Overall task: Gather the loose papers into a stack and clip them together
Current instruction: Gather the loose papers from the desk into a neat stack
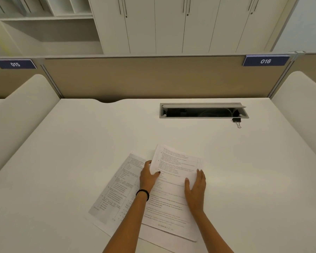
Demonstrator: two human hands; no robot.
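On the near counter (80, 143), the left hand (149, 177) pinches the top sheet (173, 167) by its edge while the right hand (195, 189) lies flat, fingers straight, likely squaring it over the skewed lower sheet (117, 189) (binder clip (237, 121) sits well apart, beside the cable tray (203, 110)).

A white desk (80, 143) holds an open cable tray (204, 116), perhaps containing coiled wires; plates 015 (15, 64) and 016 (265, 61) top the partition (144, 77).

Two hands (148, 177) (196, 187), one clip (237, 121) (several papers (171, 199))
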